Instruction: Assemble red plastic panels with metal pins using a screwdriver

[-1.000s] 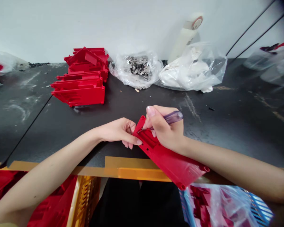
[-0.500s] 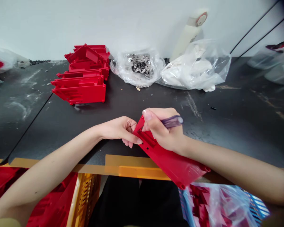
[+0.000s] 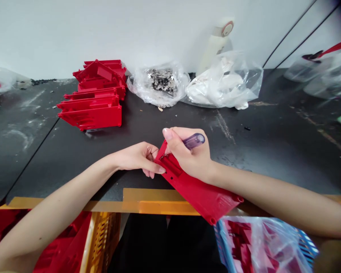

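Note:
A flat red plastic panel (image 3: 200, 193) lies slantwise across the table's front edge, its near end sticking out past the edge. My left hand (image 3: 143, 159) grips its upper left side, thumb on top and fingers curled underneath. My right hand (image 3: 190, 155) is closed around a slim tool with a translucent purple handle (image 3: 195, 140); the exact kind of tool is unclear. Its tip end is mostly covered by my fingers, near a recessed slot in the panel. A small dark metallic piece (image 3: 163, 156) shows at that slot, partly hidden.
Several red panels (image 3: 93, 118) stand stacked at the back left. Behind my hands sit a bag of small metal clips (image 3: 161, 81), a bag with white contents (image 3: 218, 89) and a pale bottle (image 3: 216, 45). Below the edge are a yellow crate (image 3: 99, 239) and a blue basket (image 3: 308, 242).
The camera view has shifted, so the scene sits further left. The purple handle has tilted a little in my right hand. My left hand keeps its hold on the panel.

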`<state>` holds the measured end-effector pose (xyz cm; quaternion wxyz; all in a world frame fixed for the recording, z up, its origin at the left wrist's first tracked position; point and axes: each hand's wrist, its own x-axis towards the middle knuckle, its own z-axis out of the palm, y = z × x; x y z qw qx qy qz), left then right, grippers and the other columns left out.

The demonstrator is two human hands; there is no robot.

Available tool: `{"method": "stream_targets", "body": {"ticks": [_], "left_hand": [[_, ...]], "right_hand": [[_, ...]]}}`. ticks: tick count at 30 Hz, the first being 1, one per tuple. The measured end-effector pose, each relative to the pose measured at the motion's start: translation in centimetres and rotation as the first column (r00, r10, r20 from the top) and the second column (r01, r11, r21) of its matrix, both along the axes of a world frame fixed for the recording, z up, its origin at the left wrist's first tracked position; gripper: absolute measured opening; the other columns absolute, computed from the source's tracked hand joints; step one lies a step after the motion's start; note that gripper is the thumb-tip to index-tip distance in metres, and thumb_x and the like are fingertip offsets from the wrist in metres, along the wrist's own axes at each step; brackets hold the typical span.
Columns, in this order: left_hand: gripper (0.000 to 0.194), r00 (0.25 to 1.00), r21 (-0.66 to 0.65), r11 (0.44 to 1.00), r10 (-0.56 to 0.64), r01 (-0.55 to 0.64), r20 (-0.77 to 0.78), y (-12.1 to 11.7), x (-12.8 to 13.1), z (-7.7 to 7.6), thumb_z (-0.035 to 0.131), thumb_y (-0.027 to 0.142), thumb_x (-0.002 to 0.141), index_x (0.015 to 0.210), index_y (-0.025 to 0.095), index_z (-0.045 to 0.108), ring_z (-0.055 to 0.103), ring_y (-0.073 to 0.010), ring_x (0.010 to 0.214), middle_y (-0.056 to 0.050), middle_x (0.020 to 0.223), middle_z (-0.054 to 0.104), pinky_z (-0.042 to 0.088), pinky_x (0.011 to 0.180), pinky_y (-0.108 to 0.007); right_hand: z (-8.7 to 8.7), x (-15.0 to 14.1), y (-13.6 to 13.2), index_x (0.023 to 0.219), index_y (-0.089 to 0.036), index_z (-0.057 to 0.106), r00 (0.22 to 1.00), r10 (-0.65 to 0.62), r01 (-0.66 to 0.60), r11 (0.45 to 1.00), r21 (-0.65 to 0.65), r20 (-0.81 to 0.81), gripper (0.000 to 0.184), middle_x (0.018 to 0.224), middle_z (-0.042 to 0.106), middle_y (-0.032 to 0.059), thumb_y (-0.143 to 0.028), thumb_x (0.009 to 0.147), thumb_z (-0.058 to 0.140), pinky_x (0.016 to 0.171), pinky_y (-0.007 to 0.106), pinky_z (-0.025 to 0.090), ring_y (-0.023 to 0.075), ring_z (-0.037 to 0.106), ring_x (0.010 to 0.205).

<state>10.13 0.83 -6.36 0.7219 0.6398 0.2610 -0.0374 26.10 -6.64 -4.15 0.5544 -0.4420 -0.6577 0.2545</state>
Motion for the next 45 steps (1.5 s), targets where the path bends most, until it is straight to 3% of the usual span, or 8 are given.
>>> {"method": "stream_targets", "body": {"ticks": [14, 18, 22, 26, 30, 37, 45], "left_hand": [[0.026, 1.0, 0.012, 1.0, -0.001, 0.001, 0.025, 0.0, -0.1, -0.1, 0.081, 0.032, 0.071, 0.065, 0.014, 0.063, 0.059, -0.0069, 0.053, 0.003, 0.055, 0.062, 0.05, 0.053, -0.015], [0.024, 1.0, -0.031, 0.999, -0.012, 0.012, -0.007, -0.1, -0.1, 0.1, 0.082, 0.033, 0.07, 0.071, 0.014, 0.066, 0.06, -0.0066, 0.055, 0.003, 0.061, 0.065, 0.05, 0.055, -0.016], [0.023, 0.999, -0.037, 0.998, -0.046, 0.046, -0.003, -0.2, 0.0, 0.1, 0.081, 0.033, 0.072, 0.076, 0.014, 0.068, 0.061, -0.0065, 0.057, 0.002, 0.066, 0.067, 0.05, 0.056, -0.016], [0.023, 0.999, -0.047, 0.998, -0.046, 0.046, -0.004, -0.1, 0.0, 0.1, 0.08, 0.033, 0.073, 0.077, 0.014, 0.067, 0.06, -0.0065, 0.057, 0.003, 0.065, 0.066, 0.051, 0.058, -0.017], [0.024, 1.0, -0.017, 0.999, -0.028, 0.029, 0.014, 0.0, -0.1, 0.2, 0.079, 0.033, 0.074, 0.072, 0.015, 0.064, 0.057, -0.0063, 0.054, 0.005, 0.062, 0.062, 0.049, 0.055, -0.017], [0.024, 0.999, -0.003, 1.0, -0.024, 0.024, 0.032, -0.1, 0.0, 0.2, 0.076, 0.029, 0.076, 0.066, 0.015, 0.06, 0.055, -0.0059, 0.052, 0.005, 0.056, 0.059, 0.047, 0.054, -0.016], [0.026, 0.999, 0.008, 1.0, -0.024, 0.024, 0.037, -0.1, -0.1, 0.1, 0.077, 0.032, 0.074, 0.064, 0.015, 0.06, 0.055, -0.0064, 0.052, 0.004, 0.056, 0.059, 0.047, 0.054, -0.017]], "right_hand": [[-0.5, -0.1, 0.4, 0.047, -0.017, 0.038, 0.998, 0.055, -0.054, 0.998, -0.044, 0.03, 0.052, 0.044, 0.037, -0.0046, -0.033, 0.094, 0.052, 0.043, 0.022, 0.027, 0.0045, 0.033, 0.042], [0.8, 0.5, 0.5, 0.046, -0.018, 0.042, 0.984, -0.03, 0.022, 0.999, -0.047, -0.176, 0.052, 0.044, 0.041, -0.0031, -0.037, 0.092, 0.056, 0.041, 0.025, 0.027, 0.0064, 0.036, 0.041], [2.6, 1.2, 0.6, 0.048, -0.021, 0.053, 0.923, 0.05, -0.099, 0.989, -0.109, -0.382, 0.051, 0.044, 0.048, -0.0004, -0.051, 0.089, 0.057, 0.034, 0.029, 0.023, 0.0088, 0.036, 0.035], [2.4, 1.1, 0.0, 0.053, -0.019, 0.051, 0.968, 0.04, -0.069, 0.992, -0.107, -0.248, 0.05, 0.046, 0.048, -0.0019, -0.053, 0.09, 0.057, 0.038, 0.026, 0.031, 0.0081, 0.043, 0.038], [1.2, 0.7, -0.1, 0.051, -0.018, 0.044, 0.998, 0.053, -0.055, 0.997, -0.054, -0.038, 0.053, 0.043, 0.039, -0.0046, -0.048, 0.093, 0.054, 0.041, 0.024, 0.029, 0.0053, 0.038, 0.04], [0.6, 0.8, 0.2, 0.054, -0.018, 0.042, 0.996, 0.086, -0.086, 0.996, -0.001, 0.004, 0.044, 0.046, 0.042, -0.0047, -0.031, 0.096, 0.048, 0.043, 0.023, 0.029, 0.0046, 0.036, 0.043], [0.7, 0.5, 0.3, 0.053, -0.018, 0.038, 0.996, 0.092, -0.092, 0.996, -0.003, 0.013, 0.044, 0.047, 0.037, -0.005, -0.028, 0.095, 0.048, 0.044, 0.023, 0.028, 0.0048, 0.034, 0.044]]}}
